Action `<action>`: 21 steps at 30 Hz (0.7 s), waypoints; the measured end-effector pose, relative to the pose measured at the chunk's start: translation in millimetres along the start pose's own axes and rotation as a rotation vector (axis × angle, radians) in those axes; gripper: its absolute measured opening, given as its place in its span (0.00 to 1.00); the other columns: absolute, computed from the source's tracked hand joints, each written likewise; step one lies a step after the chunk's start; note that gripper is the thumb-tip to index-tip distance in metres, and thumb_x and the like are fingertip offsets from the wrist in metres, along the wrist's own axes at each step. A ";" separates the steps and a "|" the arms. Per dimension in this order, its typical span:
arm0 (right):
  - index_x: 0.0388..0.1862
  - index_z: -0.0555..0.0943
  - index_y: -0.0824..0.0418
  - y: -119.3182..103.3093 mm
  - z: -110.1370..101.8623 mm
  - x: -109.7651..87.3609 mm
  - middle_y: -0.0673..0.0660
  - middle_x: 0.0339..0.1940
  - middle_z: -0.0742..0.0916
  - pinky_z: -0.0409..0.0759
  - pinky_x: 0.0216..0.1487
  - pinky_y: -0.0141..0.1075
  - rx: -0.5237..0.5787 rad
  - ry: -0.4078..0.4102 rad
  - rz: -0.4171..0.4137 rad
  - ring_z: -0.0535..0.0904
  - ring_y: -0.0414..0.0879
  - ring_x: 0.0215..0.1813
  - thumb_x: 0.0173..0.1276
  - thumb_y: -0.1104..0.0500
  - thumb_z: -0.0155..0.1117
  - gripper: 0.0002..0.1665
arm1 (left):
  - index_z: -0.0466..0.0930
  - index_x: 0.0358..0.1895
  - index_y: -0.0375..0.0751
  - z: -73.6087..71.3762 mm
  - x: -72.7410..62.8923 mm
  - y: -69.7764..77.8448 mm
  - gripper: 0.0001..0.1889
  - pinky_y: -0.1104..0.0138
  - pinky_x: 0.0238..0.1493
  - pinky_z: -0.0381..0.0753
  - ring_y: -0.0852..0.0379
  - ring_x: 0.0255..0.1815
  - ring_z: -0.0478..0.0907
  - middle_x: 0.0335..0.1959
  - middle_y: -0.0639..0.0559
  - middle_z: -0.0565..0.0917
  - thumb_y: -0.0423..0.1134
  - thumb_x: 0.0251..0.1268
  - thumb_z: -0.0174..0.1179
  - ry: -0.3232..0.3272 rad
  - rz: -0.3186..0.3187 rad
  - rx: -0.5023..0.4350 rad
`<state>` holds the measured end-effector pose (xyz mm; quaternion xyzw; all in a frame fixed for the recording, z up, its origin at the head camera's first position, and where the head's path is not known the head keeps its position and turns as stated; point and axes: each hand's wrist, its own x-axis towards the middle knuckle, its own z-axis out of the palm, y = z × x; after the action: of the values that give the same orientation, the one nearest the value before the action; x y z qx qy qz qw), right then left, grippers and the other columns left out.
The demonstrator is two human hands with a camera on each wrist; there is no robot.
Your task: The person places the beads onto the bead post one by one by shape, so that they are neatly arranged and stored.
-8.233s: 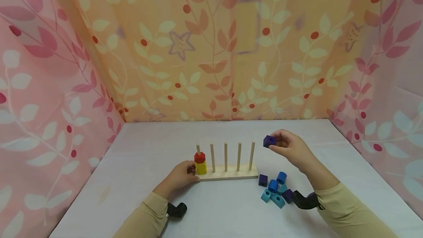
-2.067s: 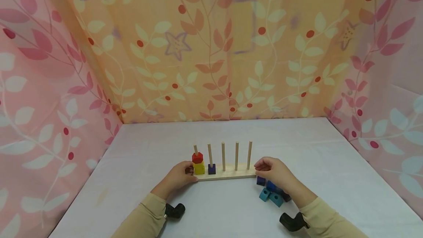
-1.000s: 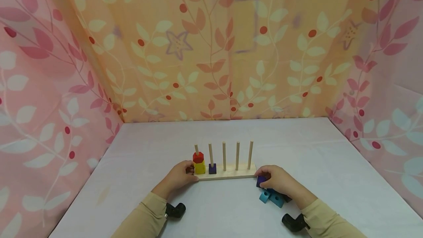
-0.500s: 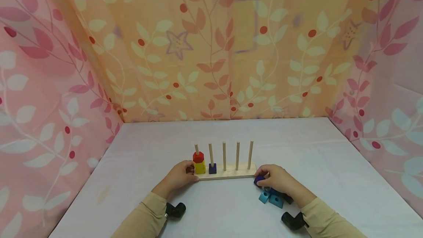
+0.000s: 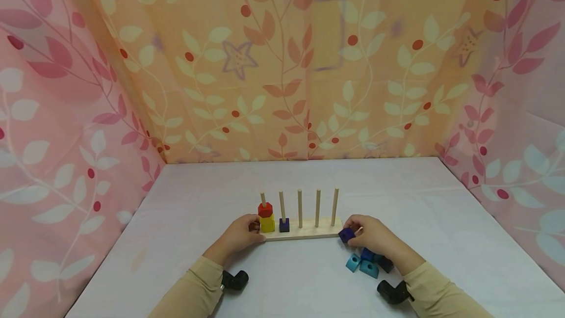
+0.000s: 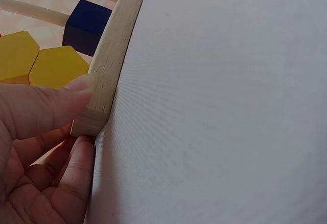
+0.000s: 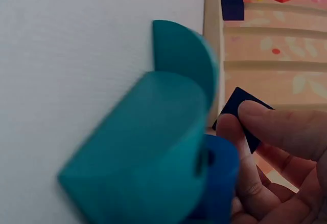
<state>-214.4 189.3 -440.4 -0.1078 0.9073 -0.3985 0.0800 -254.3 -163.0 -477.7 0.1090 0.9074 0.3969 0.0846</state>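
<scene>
In the head view a wooden peg board (image 5: 304, 232) with a row of upright pegs stands on the table. Its leftmost peg carries yellow hexagonal blocks (image 5: 267, 225) with a red block (image 5: 265, 210) on top; a dark purple cube (image 5: 284, 225) sits at the foot of the second peg. My left hand (image 5: 238, 233) grips the board's left end, thumb along the front edge in the left wrist view. Just off the board's right end, my right hand (image 5: 372, 233) pinches another purple cube (image 5: 346, 235) between thumb and fingers, tilted in the right wrist view.
Right of the board lie loose blocks: teal half-round pieces (image 5: 369, 269), a blue cylinder (image 5: 367, 254) and a dark block (image 5: 385, 264) partly under the right wrist. Black wrist cameras (image 5: 393, 292) hang below both forearms. Patterned cloth walls (image 5: 282, 63) enclose the white table (image 5: 212, 180).
The purple cube held aloft 8.2 s ago now sits on the second peg. My right hand has since taken another purple cube from the pile and raised it slightly. My left hand stays put.
</scene>
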 end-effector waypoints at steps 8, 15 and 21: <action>0.40 0.77 0.58 -10.9 -24.9 1.3 0.54 0.36 0.81 0.75 0.35 0.36 0.053 0.063 -0.005 0.76 0.45 0.35 0.53 0.60 0.70 0.16 | 0.76 0.49 0.41 -0.3 -0.3 -0.1 0.22 0.57 0.49 0.72 0.55 0.40 0.72 0.37 0.53 0.76 0.37 0.46 0.69 0.001 0.001 -0.008; 0.42 0.76 0.62 -27.1 -45.4 2.4 0.55 0.31 0.84 0.78 0.41 0.40 0.095 0.131 -0.051 0.78 0.45 0.34 0.56 0.60 0.68 0.16 | 0.76 0.49 0.42 0.0 -0.4 -0.8 0.23 0.56 0.50 0.72 0.55 0.42 0.72 0.38 0.53 0.77 0.38 0.47 0.69 0.001 -0.008 -0.004; 0.43 0.75 0.62 -44.7 -57.5 5.3 0.56 0.35 0.84 0.78 0.43 0.41 0.085 0.160 -0.103 0.79 0.46 0.36 0.58 0.60 0.66 0.15 | 0.76 0.49 0.41 -0.2 0.0 -1.4 0.23 0.56 0.50 0.72 0.55 0.42 0.72 0.39 0.53 0.77 0.38 0.46 0.70 0.001 -0.010 -0.005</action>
<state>-226.9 199.0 -369.1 -0.1184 0.8863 -0.4476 -0.0089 -254.5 -164.1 -478.7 0.1042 0.9070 0.3989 0.0862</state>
